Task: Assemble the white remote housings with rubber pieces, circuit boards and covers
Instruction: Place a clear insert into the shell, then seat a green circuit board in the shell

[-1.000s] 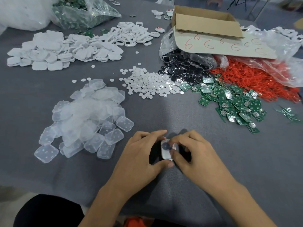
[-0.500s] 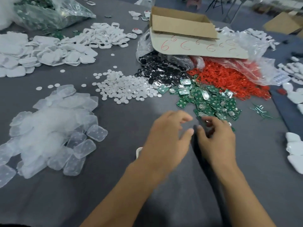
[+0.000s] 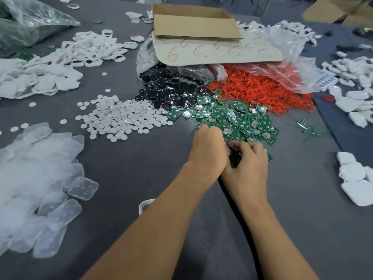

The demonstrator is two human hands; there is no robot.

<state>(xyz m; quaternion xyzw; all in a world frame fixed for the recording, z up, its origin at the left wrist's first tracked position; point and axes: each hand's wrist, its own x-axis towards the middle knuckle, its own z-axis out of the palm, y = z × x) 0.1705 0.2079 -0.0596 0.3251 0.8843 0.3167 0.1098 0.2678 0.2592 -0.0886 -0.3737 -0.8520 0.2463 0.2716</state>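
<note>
Fingers [image 3: 245, 146] of my right hand [image 3: 248, 164] curl down on the near edge of the circuit boards [image 3: 238, 118], with my left hand [image 3: 207, 146] close beside. I cannot tell whether either pinches a board. I judge one is being picked for the white housing [image 3: 143, 205], which lies near, half under my left forearm. Black discs [image 3: 167, 91] and red rings [image 3: 262, 89] crowd the far side.

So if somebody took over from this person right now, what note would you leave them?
Left hand: fingers buried in the near edge of the heap of green square circuit boards; grip hidden.
Right hand: curled beside it at the same edge; what it holds is unclear.
White plastic remote housing: on the grey table by the left forearm, mostly hidden.
Done: nothing I can confirm.
Left: lift a board, seat it in the housing, close it.
</note>
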